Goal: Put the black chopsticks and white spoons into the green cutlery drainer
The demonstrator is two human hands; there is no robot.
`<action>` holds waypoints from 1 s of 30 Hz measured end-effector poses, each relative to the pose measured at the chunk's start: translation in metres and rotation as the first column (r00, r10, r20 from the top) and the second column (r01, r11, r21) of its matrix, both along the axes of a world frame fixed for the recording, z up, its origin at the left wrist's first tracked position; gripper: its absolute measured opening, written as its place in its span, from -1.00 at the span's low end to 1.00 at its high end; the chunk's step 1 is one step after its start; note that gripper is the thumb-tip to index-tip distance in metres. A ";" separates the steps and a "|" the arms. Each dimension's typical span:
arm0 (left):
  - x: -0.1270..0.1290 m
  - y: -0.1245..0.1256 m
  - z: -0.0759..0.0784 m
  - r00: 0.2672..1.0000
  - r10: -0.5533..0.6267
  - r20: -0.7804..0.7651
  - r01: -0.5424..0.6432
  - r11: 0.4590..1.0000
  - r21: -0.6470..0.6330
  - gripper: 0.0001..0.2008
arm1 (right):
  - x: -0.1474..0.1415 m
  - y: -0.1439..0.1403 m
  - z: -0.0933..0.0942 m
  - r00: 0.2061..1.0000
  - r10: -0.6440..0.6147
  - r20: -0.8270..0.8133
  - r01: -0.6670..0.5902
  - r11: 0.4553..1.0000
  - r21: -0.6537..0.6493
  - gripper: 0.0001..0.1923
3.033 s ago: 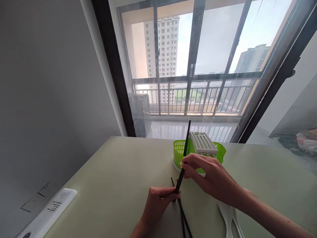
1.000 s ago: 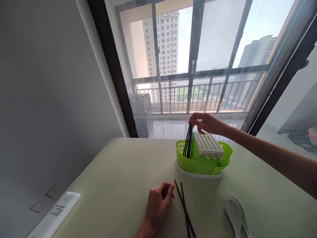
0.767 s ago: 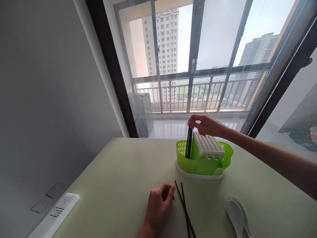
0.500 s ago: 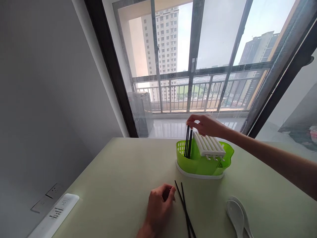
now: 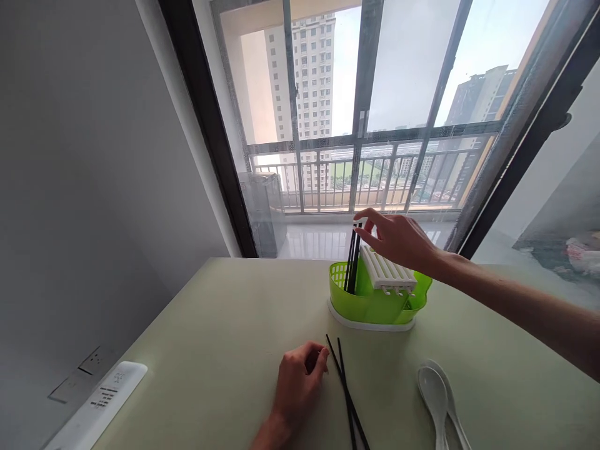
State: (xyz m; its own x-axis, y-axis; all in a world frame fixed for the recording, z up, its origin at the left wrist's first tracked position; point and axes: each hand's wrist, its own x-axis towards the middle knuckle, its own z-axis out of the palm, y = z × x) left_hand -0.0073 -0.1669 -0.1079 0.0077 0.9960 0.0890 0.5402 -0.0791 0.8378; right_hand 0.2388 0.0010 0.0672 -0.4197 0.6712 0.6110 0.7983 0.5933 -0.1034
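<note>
Black chopsticks (image 5: 352, 262) stand upright, leaning slightly, in the left compartment of a bright green utensil holder (image 5: 365, 307) with a white base. Around their top ends is my right hand (image 5: 398, 237), its thumb and index finger spread apart and no longer pinching them. On the table, my left hand (image 5: 300, 378) rests curled, thumb against the index finger, with nothing visible inside. Just right of it lie two crossed black chopsticks (image 5: 345, 387). A white slatted rack (image 5: 387, 269) with small hooks tops the holder's middle, below my right wrist.
Two white spoons (image 5: 434, 390) lie overlapped on the pale table (image 5: 210, 350), at the lower right. A white power strip (image 5: 105, 400) sits along the left edge near a wall socket. Beyond the far table edge is a glass window (image 5: 328, 125).
My right thumb and index finger have parted at the chopstick tops, and the chopsticks stay standing in the holder. My left hand keeps its curled pose. The view has shifted slightly.
</note>
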 end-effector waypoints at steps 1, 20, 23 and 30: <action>0.000 0.000 0.000 1.000 0.009 0.003 -0.009 1.000 0.006 -0.59 | -0.003 -0.013 0.001 0.999 0.025 0.022 -0.025 1.000 0.010 -0.67; -0.003 0.002 0.000 0.992 0.118 0.050 -0.122 0.991 0.064 -0.51 | -0.101 -0.200 -0.163 0.929 -0.062 0.366 0.303 0.696 -0.651 -0.71; -0.003 0.002 0.002 0.991 0.117 0.063 -0.121 0.990 0.069 -0.51 | -0.106 -0.202 -0.165 0.933 -0.086 0.349 0.308 0.694 -0.651 -0.72; -0.011 0.004 0.007 0.972 0.199 0.126 -0.211 0.974 0.087 -0.52 | -0.092 -0.204 -0.172 0.976 -0.091 0.197 0.196 0.761 -0.618 -0.71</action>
